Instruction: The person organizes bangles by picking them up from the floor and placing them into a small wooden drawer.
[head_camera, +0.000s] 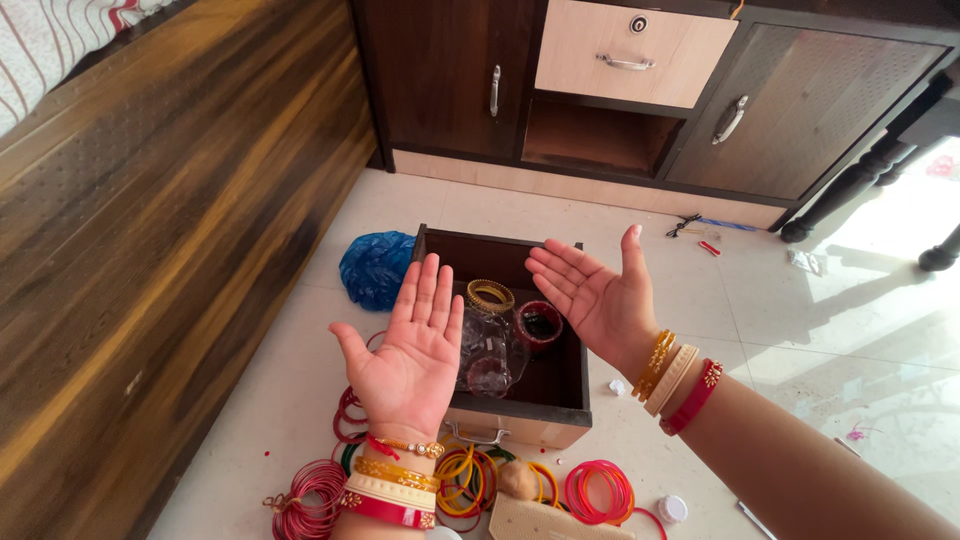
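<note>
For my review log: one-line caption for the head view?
Both hands, left and right, open palms-up above a drawer of bangles.

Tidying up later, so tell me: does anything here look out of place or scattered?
Yes. A drawer sits on the floor, pulled out of the cabinet, which has an open gap. Bangles lie scattered around it. Both hands, left and right, hover empty, palms up.

Drawer (500, 420) on floor (760, 330) before cabinet (440, 80); bag (375, 268) at left; bangles (598, 490) nearer; bangle stacks (490, 295) inside.
</note>
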